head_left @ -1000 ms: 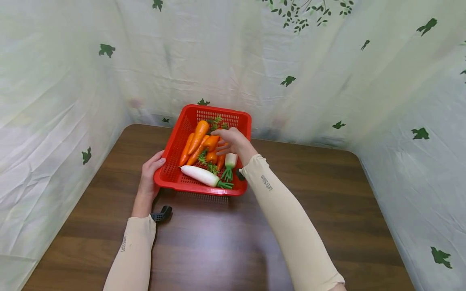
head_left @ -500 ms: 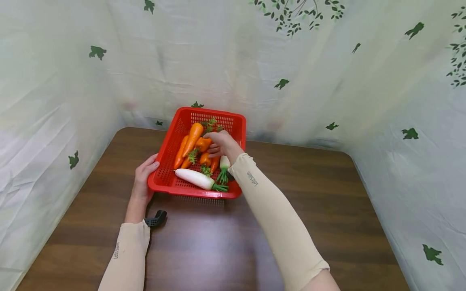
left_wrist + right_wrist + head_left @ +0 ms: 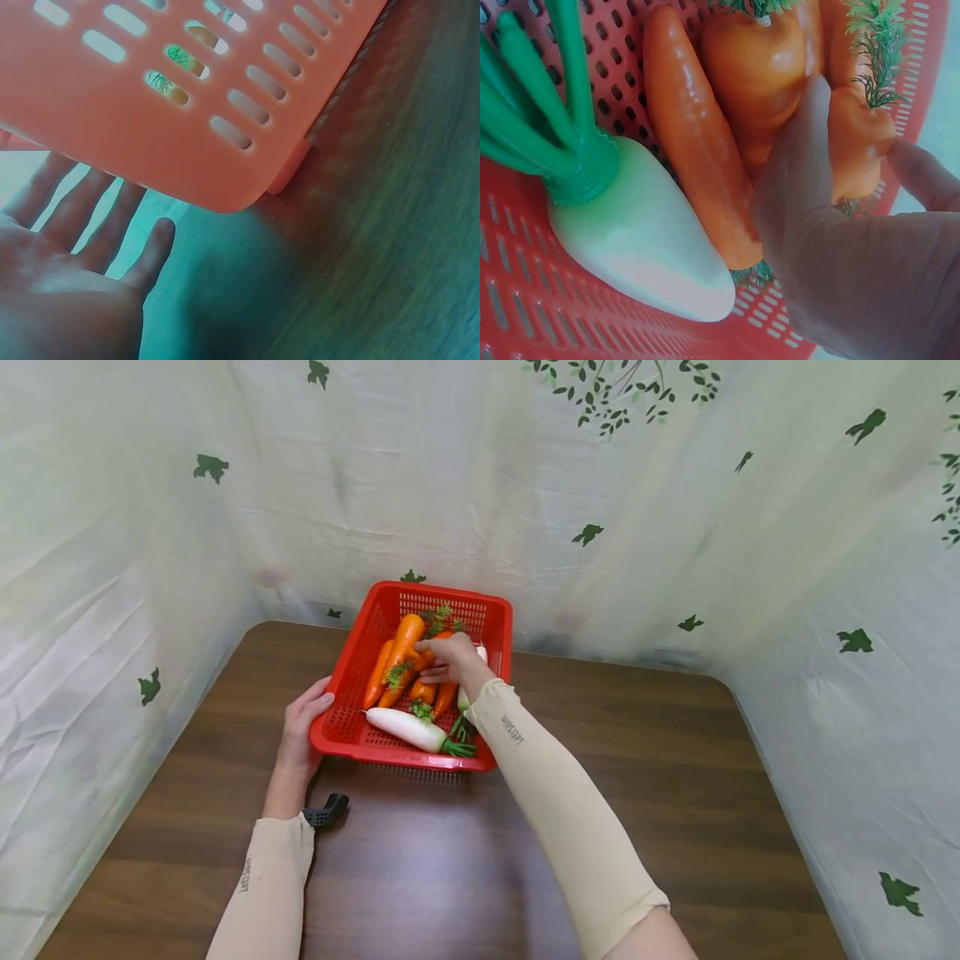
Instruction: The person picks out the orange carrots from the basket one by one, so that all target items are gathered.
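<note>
A red plastic basket [image 3: 405,760] holds several orange carrots [image 3: 375,675], a long white radish [image 3: 405,727] along its near side and a shorter white radish [image 3: 652,232] at the right. My left hand [image 3: 297,731] holds the basket's left edge, thumb at the rim; in the left wrist view its fingers [image 3: 94,210] disappear behind the basket's edge. Inside the basket, my right hand [image 3: 455,656] pinches a leafy-topped carrot [image 3: 855,150] between thumb and a finger. The right hand hides part of the other vegetables in the head view.
The basket is on the far left part of a brown wooden table [image 3: 622,777]. A pale cloth curtain [image 3: 480,485] with leaf prints hangs around the back and sides. Black wrist devices [image 3: 327,810] sit at the sleeves.
My right hand has moved down and left into the basket from over the carrots, and the carrot under its fingers has shifted slightly. My left hand stays at the basket's edge.
</note>
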The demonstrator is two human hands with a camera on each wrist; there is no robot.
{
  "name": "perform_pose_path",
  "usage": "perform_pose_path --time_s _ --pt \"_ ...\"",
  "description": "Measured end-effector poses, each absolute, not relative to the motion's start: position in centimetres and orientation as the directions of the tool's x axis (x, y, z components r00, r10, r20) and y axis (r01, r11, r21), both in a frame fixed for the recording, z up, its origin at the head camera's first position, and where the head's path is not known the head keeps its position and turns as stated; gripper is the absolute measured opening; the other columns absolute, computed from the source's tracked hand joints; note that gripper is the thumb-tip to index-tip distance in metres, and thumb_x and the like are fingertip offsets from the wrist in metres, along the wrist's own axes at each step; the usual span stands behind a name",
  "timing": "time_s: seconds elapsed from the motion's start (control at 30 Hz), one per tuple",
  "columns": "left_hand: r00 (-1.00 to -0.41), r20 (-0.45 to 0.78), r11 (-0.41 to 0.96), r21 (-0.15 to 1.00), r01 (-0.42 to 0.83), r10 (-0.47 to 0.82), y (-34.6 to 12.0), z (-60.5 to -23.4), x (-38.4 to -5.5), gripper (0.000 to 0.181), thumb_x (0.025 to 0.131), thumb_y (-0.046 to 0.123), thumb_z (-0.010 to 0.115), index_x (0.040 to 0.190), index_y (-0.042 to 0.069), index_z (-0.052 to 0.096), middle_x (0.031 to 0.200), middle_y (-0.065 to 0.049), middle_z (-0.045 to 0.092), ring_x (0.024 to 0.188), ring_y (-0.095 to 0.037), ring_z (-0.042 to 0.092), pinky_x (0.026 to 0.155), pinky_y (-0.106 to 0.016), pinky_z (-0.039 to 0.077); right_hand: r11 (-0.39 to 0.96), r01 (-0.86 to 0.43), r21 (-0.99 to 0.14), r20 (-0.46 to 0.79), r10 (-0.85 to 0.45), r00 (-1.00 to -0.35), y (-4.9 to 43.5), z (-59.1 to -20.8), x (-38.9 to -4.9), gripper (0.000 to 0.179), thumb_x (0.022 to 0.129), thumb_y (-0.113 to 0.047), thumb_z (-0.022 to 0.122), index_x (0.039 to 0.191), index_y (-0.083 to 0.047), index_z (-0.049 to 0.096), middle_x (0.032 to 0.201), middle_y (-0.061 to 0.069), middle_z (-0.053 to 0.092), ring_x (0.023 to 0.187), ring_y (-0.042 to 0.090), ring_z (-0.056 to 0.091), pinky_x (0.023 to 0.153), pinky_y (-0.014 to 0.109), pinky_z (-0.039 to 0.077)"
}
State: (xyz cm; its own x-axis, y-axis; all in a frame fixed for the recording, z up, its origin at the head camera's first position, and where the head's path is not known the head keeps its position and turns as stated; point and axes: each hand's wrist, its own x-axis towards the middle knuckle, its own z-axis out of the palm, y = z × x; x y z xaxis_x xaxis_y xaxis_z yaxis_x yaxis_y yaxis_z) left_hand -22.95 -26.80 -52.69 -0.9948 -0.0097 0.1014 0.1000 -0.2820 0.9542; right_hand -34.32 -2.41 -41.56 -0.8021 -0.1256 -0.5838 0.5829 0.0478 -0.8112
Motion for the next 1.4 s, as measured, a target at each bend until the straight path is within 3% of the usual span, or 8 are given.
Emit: perform_pose_path --time_s 0.27,0.6,0.87,1.13,1.27,1.4 --pt "-0.994 0.107 -0.287 0.952 0.106 -0.012 -26.3 -52.6 -22.5 0.044 0.106 0.024 0.051 0.146 0.008 0.060 0.128 -0.005 0.070 0.103 -0.015 0.070 0.088 -0.024 0.062 0.051 0.587 -0.808 -0.588 -0.143 -0.796 -1.6 -41.3 -33.7 0.067 0.100 -0.014 0.071 0.154 0.002 0.036 0.148 0.036 0.047 0.125 0.048 0.065 0.106 0.050 0.057" --pt "-0.991 0.127 -0.322 0.937 0.133 -0.039 -25.8 -52.4 -22.2 0.041 0.107 0.019 0.048 0.143 0.002 0.059 0.124 -0.007 0.070 0.104 -0.017 0.068 0.089 -0.023 0.061 0.006 0.663 -0.749 -0.650 -0.205 -0.732 -0.3 -39.9 -33.1 0.053 0.098 -0.019 0.074 0.144 -0.001 0.053 0.152 0.030 0.047 0.132 0.048 0.062 0.106 0.052 0.056" --pt "-0.989 0.131 -0.337 0.930 0.146 -0.068 -25.8 -52.3 -21.7 0.040 0.107 0.017 0.049 0.142 0.001 0.060 0.123 -0.008 0.070 0.102 -0.019 0.067 0.086 -0.023 0.062 -0.003 0.710 -0.704 -0.687 -0.252 -0.682 0.3 -38.4 -32.4 0.049 0.098 -0.018 0.073 0.139 -0.001 0.055 0.145 0.028 0.056 0.136 0.044 0.060 0.108 0.053 0.055" --pt "-0.990 0.121 -0.341 0.930 0.137 -0.070 -25.7 -52.6 -21.1 0.041 0.107 0.017 0.049 0.143 0.001 0.059 0.123 -0.006 0.070 0.103 -0.018 0.067 0.087 -0.022 0.061 -0.011 0.711 -0.703 -0.677 -0.293 -0.675 1.1 -38.2 -31.3 0.064 0.096 -0.019 0.076 0.147 0.003 0.043 0.145 0.024 0.055 0.135 0.042 0.061 0.107 0.052 0.055" --pt "-0.992 0.110 -0.334 0.934 0.125 -0.064 -25.5 -52.7 -20.8 0.043 0.106 0.018 0.050 0.144 0.001 0.058 0.124 -0.007 0.069 0.103 -0.018 0.068 0.087 -0.023 0.062 0.009 0.675 -0.738 -0.644 -0.307 -0.701 1.8 -38.2 -30.5 0.049 0.094 -0.018 0.078 0.133 -0.002 0.051 0.132 0.018 0.057 0.130 0.042 0.064 0.101 0.051 0.059" --pt "-0.992 0.115 -0.340 0.932 0.129 -0.061 -25.3 -52.7 -20.5 0.043 0.106 0.019 0.050 0.144 0.001 0.058 0.125 -0.007 0.069 0.103 -0.018 0.068 0.087 -0.023 0.062 0.024 0.623 -0.782 -0.591 -0.346 -0.729 2.6 -37.9 -29.8 0.027 0.095 -0.018 0.076 0.107 -0.005 0.056 0.112 0.012 0.055 0.134 0.044 0.059 0.105 0.053 0.057"
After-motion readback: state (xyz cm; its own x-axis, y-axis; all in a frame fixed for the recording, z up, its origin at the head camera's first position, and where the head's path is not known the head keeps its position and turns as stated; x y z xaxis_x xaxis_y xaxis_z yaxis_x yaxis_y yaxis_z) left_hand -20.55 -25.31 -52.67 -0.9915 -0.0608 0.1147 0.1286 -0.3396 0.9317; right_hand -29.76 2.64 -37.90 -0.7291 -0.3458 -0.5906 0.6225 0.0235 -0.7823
